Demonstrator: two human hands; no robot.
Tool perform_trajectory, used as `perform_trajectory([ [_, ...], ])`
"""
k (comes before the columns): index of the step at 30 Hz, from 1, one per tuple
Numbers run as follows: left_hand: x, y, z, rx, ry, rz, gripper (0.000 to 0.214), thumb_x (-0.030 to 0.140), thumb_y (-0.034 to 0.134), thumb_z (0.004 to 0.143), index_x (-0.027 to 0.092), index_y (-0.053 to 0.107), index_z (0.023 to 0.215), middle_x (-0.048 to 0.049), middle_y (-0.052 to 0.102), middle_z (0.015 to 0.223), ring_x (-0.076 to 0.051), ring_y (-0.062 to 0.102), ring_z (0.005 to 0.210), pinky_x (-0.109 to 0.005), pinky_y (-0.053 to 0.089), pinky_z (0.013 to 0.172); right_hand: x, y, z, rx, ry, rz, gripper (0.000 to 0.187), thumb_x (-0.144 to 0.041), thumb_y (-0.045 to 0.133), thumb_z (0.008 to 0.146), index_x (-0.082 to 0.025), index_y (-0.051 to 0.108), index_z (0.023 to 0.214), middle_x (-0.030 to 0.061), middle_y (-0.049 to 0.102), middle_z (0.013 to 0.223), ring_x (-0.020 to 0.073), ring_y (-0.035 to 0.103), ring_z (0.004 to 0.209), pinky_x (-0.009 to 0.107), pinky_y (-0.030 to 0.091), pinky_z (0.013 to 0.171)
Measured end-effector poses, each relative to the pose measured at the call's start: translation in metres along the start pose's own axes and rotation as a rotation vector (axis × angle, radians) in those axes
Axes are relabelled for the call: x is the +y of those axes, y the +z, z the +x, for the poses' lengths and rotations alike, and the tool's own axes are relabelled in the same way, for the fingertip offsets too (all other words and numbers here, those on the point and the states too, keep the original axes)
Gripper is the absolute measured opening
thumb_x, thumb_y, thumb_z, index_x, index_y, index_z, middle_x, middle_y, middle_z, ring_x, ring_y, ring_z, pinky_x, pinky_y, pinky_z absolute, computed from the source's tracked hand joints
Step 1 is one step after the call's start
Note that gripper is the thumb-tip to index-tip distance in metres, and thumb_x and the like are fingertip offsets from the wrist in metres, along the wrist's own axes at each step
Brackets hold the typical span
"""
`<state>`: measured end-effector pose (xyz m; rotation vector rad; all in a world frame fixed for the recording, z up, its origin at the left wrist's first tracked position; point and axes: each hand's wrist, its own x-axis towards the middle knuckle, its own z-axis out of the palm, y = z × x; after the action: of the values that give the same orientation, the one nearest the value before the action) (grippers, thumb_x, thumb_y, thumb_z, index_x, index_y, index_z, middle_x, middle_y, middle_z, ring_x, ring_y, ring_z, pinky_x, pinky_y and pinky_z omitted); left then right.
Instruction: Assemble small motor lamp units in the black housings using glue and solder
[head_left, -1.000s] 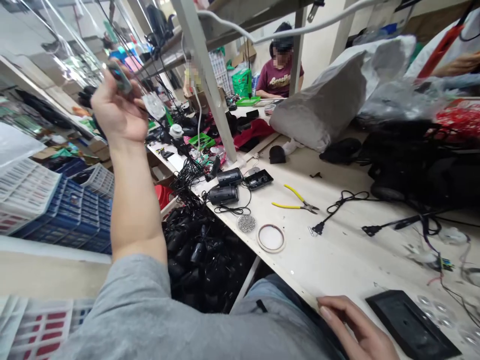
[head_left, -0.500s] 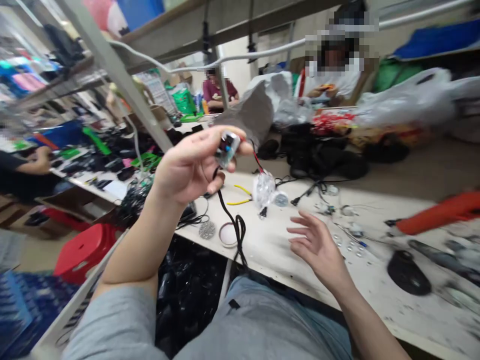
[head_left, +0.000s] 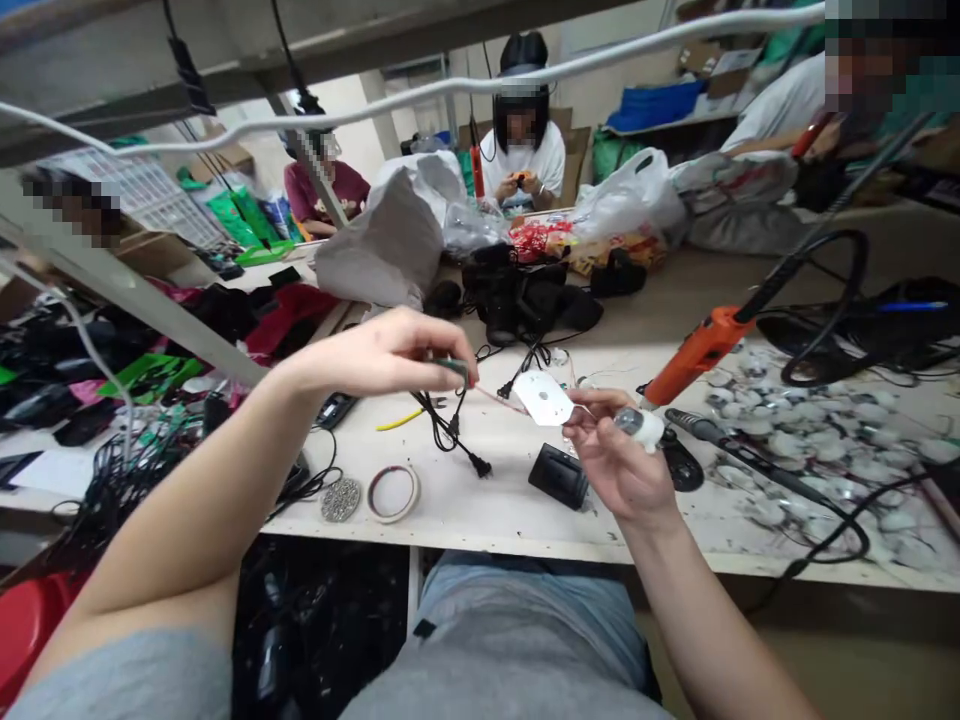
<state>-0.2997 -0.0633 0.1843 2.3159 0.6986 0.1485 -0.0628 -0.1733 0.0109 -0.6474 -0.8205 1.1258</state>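
Observation:
My left hand (head_left: 409, 352) is closed on a small green circuit board (head_left: 451, 370), seen edge-on between thumb and fingers. Below that hand hangs a black power cord (head_left: 442, 425), its plug end low over the table. A thin reddish wire (head_left: 499, 398) runs from the board toward a white eight-sided plate (head_left: 541, 399). My right hand (head_left: 628, 470) has its fingertips at the plate's right corner. Between its thumb and fingers sits a small silver and white rounded part (head_left: 637, 428). Behind my right hand an orange-handled soldering iron (head_left: 694, 355) points down at the table.
A tape roll (head_left: 393, 494), a tub of metal shavings (head_left: 341, 499) and a black box (head_left: 559, 476) lie near the table's front edge. Many white wired parts (head_left: 817, 420) cover the right side. A white cable (head_left: 375, 100) crosses overhead. Co-workers sit across the table.
The view has turned right. My left hand has lowered with the board, now turned edge-on. My right hand, open before, has closed on the small silver and white part beside the plate.

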Motion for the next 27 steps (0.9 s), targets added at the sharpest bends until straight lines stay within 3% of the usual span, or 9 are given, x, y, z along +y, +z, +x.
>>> perform_trajectory([
  [2, -0.018, 0.027, 0.0, -0.08, 0.01, 0.034, 0.017, 0.022, 0.064, 0.082, 0.017, 0.074, 0.095, -0.0016, 0.076, 0.09, -0.015, 0.067, 0.083, -0.024, 0.049, 0.076, 0.008, -0.008, -0.011, 0.018, 0.022, -0.046, 0.025, -0.045, 0.084, 0.078, -0.029, 0.075, 0.094, 0.0026, 0.075, 0.105, 0.0155, 0.071, 0.084, 0.03, 0.063, 0.077],
  [4, -0.039, 0.067, 0.002, -0.11, 0.007, 0.036, 0.019, 0.017, 0.062, 0.079, 0.018, 0.073, 0.095, -0.0009, 0.075, 0.09, -0.014, 0.066, 0.081, -0.024, 0.048, 0.076, 0.018, -0.019, -0.023, 0.034, 0.078, -0.069, 0.025, -0.048, 0.082, 0.08, -0.027, 0.074, 0.091, 0.0037, 0.077, 0.101, 0.0174, 0.074, 0.085, 0.034, 0.064, 0.08],
  [9, -0.077, 0.175, 0.01, 0.071, -0.161, -0.02, 0.019, 0.009, 0.062, 0.071, 0.019, 0.069, 0.085, -0.0005, 0.073, 0.085, -0.016, 0.063, 0.076, -0.027, 0.045, 0.072, 0.033, -0.051, -0.046, 0.161, 0.199, -0.191, 0.033, -0.055, 0.081, 0.079, -0.023, 0.072, 0.085, 0.0051, 0.077, 0.092, 0.0205, 0.076, 0.083, 0.039, 0.066, 0.081],
  [12, -0.08, 0.215, 0.015, 0.167, -0.209, -0.084, 0.02, 0.007, 0.061, 0.069, 0.02, 0.067, 0.084, -0.001, 0.071, 0.086, -0.019, 0.063, 0.082, -0.03, 0.048, 0.076, 0.032, -0.067, -0.055, 0.254, 0.216, -0.267, 0.037, -0.057, 0.082, 0.076, -0.023, 0.071, 0.084, 0.005, 0.077, 0.087, 0.0201, 0.075, 0.078, 0.04, 0.066, 0.079],
  [16, -0.07, 0.234, 0.021, 0.236, -0.183, -0.073, 0.028, 0.023, 0.076, 0.071, 0.02, 0.064, 0.096, -0.0042, 0.069, 0.097, -0.024, 0.062, 0.093, -0.038, 0.05, 0.086, 0.029, -0.077, -0.068, 0.323, 0.236, -0.345, 0.038, -0.057, 0.084, 0.074, -0.022, 0.071, 0.084, 0.0046, 0.076, 0.084, 0.0186, 0.074, 0.073, 0.04, 0.066, 0.078],
  [20, -0.067, 0.231, 0.036, 0.325, -0.132, -0.044, 0.048, 0.046, 0.079, 0.079, 0.019, 0.061, 0.115, -0.0117, 0.065, 0.118, -0.029, 0.06, 0.11, -0.046, 0.05, 0.096, 0.033, -0.076, -0.079, 0.364, 0.278, -0.417, 0.039, -0.055, 0.086, 0.071, -0.021, 0.072, 0.083, 0.0058, 0.076, 0.084, 0.0189, 0.073, 0.073, 0.037, 0.065, 0.077],
  [23, -0.074, 0.224, 0.055, 0.199, 0.082, -0.013, 0.065, 0.043, 0.081, 0.079, 0.024, 0.054, 0.135, -0.0134, 0.052, 0.147, -0.032, 0.046, 0.138, -0.05, 0.04, 0.113, 0.039, -0.072, -0.084, 0.389, 0.3, -0.454, 0.04, -0.053, 0.089, 0.066, -0.02, 0.072, 0.081, 0.006, 0.075, 0.085, 0.0193, 0.073, 0.073, 0.034, 0.065, 0.073],
  [27, -0.085, 0.217, 0.073, 0.0, 0.181, 0.006, 0.053, 0.033, 0.078, 0.084, 0.022, 0.058, 0.132, -0.012, 0.06, 0.137, -0.03, 0.054, 0.13, -0.047, 0.044, 0.11, 0.042, -0.068, -0.085, 0.399, 0.322, -0.466, 0.046, -0.054, 0.09, 0.063, -0.021, 0.07, 0.087, 0.0045, 0.074, 0.083, 0.0183, 0.072, 0.071, 0.033, 0.064, 0.069],
])
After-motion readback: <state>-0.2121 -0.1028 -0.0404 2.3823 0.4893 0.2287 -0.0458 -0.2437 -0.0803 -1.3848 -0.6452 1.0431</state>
